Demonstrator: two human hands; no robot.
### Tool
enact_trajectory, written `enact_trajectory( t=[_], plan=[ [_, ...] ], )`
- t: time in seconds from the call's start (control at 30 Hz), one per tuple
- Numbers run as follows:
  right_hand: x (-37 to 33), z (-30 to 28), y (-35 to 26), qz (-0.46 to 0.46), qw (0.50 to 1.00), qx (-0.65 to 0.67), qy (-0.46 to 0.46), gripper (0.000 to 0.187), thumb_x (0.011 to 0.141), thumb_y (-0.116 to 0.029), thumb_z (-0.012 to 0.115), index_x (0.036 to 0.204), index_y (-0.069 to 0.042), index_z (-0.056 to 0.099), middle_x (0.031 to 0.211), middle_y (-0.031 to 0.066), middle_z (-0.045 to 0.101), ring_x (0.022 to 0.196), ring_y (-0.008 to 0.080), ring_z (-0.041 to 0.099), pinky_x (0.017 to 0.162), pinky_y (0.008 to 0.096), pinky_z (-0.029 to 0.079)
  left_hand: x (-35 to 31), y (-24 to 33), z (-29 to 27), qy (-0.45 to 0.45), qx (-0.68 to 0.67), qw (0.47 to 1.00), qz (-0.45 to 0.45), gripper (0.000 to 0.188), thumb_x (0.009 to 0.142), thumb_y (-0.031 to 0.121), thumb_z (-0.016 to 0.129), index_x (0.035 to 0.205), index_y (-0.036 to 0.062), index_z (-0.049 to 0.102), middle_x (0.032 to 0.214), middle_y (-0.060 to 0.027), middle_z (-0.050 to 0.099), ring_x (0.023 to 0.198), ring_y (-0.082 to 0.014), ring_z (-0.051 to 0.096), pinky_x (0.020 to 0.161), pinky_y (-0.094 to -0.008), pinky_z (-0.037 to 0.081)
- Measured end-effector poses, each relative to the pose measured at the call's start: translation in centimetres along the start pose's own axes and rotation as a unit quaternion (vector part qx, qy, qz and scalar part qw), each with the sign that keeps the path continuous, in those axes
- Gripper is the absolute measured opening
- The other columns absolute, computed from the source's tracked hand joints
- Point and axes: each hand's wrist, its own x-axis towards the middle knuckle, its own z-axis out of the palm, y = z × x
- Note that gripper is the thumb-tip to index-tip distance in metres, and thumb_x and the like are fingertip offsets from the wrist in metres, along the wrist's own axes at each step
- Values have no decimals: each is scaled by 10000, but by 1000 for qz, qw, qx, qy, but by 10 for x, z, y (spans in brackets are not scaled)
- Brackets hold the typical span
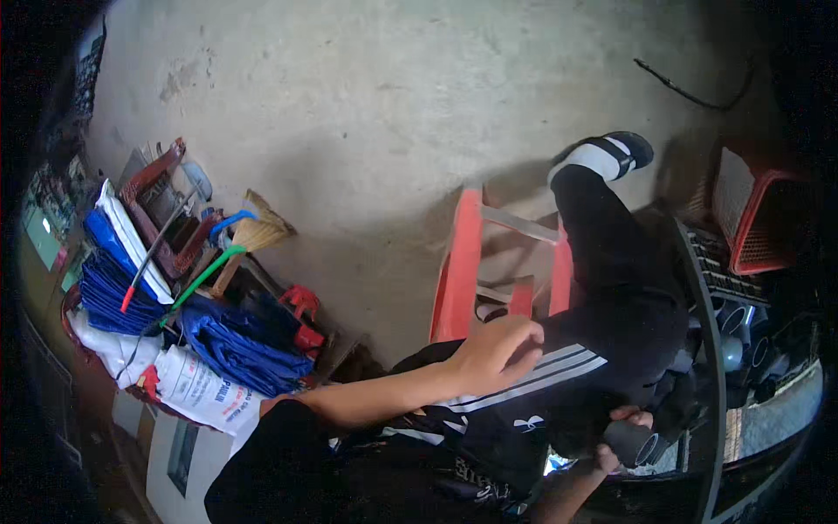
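Observation:
My left hand [500, 354] is over my thigh near a red step ladder [467, 262], its fingers curled in loosely and nothing showing in them. At the lower right, my right hand [630, 419] grips a dark grey pipe fitting [624, 443], a short tube with its round open end turned to the right. Beside it, more dark grey fittings [678, 390] lie in a heap along a metal rack [711, 375]. Part of my right palm is hidden behind the fitting.
Red plastic baskets [742, 223] stand at the right. On the left are a straw hand broom [259, 231], blue tarpaulins [240, 345] and a white printed sack [201, 384]. A dark strip [681, 90] lies on the concrete floor [367, 113] at the far right.

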Motion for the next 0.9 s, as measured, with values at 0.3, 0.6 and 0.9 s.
enact_trajectory(
  t=[0.3,0.6,0.9],
  plan=[
    [10,6,0,7,999,-41,3,846,475,-610,815,962,-86,361,773,64,479,661,175,496,591,279,414,-1,-9,-5,18,-50,998,-18,188,784,104,598,922,35,490,742,-89,487,625,-222,506,567,-334,402],
    [11,6,-3,14,999,-32,10,842,469,-588,828,962,-83,368,784,55,485,683,181,511,624,284,427,4,-10,-2,9,-54,998,-31,190,792,127,617,917,42,502,734,-71,506,625,-169,506,555,-307,405],
    [8,16,-14,84,992,84,-40,750,507,-365,877,1012,-92,394,868,36,473,779,187,522,665,301,442,134,-242,23,-85,281,942,-165,239,814,186,542,1026,86,593,1027,-185,583,961,-363,542,807,-444,440]
  ],
)
